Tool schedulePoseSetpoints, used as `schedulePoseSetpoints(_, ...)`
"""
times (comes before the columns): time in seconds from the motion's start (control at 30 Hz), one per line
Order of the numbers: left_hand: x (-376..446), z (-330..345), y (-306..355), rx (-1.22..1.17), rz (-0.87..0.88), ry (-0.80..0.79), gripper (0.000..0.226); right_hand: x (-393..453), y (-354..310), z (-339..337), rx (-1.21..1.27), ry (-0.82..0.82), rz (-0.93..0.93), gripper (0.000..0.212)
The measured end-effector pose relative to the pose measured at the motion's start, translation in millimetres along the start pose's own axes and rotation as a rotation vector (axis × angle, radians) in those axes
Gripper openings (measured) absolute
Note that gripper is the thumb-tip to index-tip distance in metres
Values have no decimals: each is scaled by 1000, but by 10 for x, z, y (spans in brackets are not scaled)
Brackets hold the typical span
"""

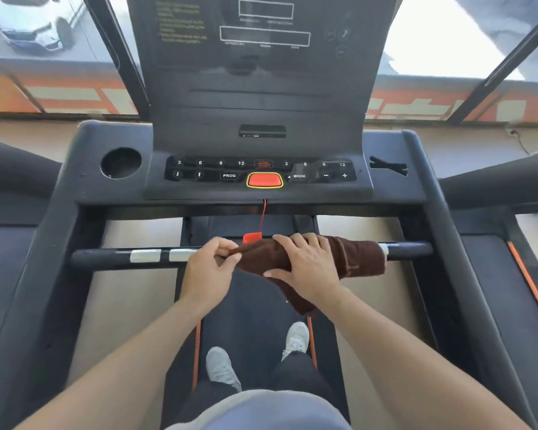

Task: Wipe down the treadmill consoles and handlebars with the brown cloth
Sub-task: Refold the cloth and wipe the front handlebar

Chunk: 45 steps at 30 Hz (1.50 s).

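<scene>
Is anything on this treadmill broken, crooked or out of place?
Nothing stands out. The brown cloth is draped over the front handlebar under both hands, and the red safety clip hangs by its cord from the console.

Brown cloth (308,259) draped over handlebar (143,255)
</scene>
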<state>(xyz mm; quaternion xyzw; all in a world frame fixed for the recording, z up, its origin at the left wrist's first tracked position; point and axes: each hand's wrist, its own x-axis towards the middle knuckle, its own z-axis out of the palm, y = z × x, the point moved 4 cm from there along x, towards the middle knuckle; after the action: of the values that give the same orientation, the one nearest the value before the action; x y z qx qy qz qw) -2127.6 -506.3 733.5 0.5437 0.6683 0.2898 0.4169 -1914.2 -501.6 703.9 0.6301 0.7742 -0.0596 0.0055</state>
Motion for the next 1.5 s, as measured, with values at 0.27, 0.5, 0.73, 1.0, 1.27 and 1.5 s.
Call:
schedulePoseSetpoints(0.27, -133, 532, 424, -161, 102, -366, 21, -154, 589, -37, -78, 37, -54, 69)
schedulePoseSetpoints(0.5, -68, 841, 392, 639, 414, -151, 51, -524, 1910, -303, -281, -175, 175, 63)
schedulePoseSetpoints(0.73, -229, 814, 338, 806, 334, 57, 55, -375, 2009, -276, -302, -262, 127, 48)
schedulePoseSetpoints(1.0, -354, 878, 310, 831, 194, 16, 75, 88, 400, -141, 96, -182, -235, 54)
schedulePoseSetpoints(1.27, -336, 958, 400, 886, 144, 100, 64, 211, 399, 4, 66, -95, -293, 48)
schedulePoseSetpoints(1.5, -368, 1179, 386, 803, 72, 207, 73, -168, 1623, -131, -63, -170, -80, 39)
